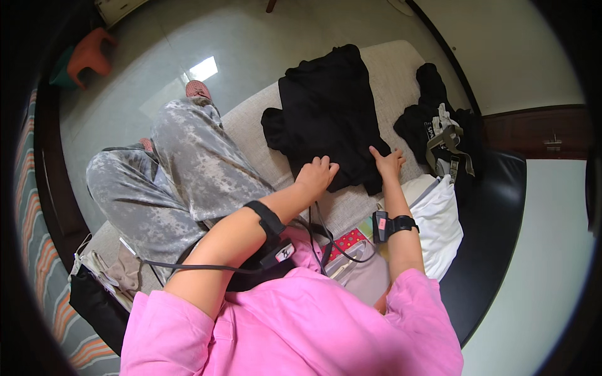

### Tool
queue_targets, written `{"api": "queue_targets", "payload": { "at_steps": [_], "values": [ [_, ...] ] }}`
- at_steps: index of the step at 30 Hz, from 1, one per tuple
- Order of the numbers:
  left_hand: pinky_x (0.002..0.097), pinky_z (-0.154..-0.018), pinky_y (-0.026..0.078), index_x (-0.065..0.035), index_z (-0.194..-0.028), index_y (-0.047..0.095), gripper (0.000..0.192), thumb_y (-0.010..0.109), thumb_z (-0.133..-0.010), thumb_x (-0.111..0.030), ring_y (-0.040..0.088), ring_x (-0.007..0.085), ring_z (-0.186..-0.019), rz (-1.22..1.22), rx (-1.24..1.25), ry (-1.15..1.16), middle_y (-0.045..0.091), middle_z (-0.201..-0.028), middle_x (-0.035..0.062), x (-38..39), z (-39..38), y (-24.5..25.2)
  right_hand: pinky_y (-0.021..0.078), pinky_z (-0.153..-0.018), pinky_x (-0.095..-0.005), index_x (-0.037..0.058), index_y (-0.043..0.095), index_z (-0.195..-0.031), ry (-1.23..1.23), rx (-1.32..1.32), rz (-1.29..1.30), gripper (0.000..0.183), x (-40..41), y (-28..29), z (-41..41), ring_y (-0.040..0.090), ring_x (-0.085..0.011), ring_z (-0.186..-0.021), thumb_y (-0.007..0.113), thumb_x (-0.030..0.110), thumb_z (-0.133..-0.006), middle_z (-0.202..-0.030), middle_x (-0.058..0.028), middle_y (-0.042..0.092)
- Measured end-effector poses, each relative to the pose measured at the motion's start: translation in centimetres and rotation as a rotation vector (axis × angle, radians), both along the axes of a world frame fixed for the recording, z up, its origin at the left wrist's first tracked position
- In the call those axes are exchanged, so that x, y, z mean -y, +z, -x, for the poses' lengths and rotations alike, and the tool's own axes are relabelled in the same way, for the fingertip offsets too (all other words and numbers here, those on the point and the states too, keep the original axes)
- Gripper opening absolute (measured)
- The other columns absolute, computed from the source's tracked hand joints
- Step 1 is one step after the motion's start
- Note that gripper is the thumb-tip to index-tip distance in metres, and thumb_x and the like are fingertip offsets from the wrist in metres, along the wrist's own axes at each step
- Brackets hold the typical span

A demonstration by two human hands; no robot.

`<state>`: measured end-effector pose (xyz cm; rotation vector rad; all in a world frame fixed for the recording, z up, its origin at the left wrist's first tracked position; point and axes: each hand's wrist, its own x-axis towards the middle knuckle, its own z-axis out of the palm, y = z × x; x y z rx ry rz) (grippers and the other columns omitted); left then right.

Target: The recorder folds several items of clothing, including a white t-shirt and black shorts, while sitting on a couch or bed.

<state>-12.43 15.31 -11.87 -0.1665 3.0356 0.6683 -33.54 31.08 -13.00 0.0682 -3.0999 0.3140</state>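
Observation:
A black cloth garment point(329, 108) lies spread on a beige fabric seat point(395, 70) in front of me, folds bunched along its far and left edges. My left hand point(317, 175) rests at the garment's near edge, fingers curled; whether cloth is pinched in them cannot be told. On the garment's right near corner lies my right hand point(389, 164), thumb and fingers spread, touching the cloth. Both forearms wear black straps with small devices, and a dark cable runs beneath my left forearm.
Right of the garment sit a heap of dark clothes point(423, 117) with an olive strap point(447, 145), and white cloth point(437, 225). Folded items point(357, 268) lie near my right side. More clothing point(99, 301) lies at left. An orange plastic stool point(91, 54) stands on the floor.

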Motion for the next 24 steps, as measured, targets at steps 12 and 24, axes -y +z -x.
{"api": "queue_targets", "payload": {
  "at_steps": [12,24],
  "values": [
    [0.0197,-0.062,0.033,-0.0111,-0.092,0.064,0.023,0.065,-0.092,-0.034,0.043,0.0015,-0.073,-1.044,-0.007,0.252,0.049,-0.08,-0.0085,20.1,-7.3,15.2,0.0281,-0.041,-0.0204,0.0088,0.064,-0.098,0.097,0.869,0.846,0.028,-1.3,7.6,3.3,0.042,-0.0065,-0.048,0.069,0.033,-0.086,-0.069,0.0044,0.055],
    [0.0388,-0.101,0.049,0.0016,-0.127,0.055,0.039,0.042,-0.103,-0.026,0.063,0.0242,-0.109,-1.8,-1.049,-0.01,0.06,-0.128,0.0132,30.7,-21.4,19.2,0.0259,-0.039,-0.0189,0.0117,0.065,-0.09,-0.064,0.501,1.158,0.018,-4.0,16.0,6.0,0.04,-0.0039,-0.043,0.073,0.027,-0.085,-0.072,0.0046,0.062]
  ]
}}
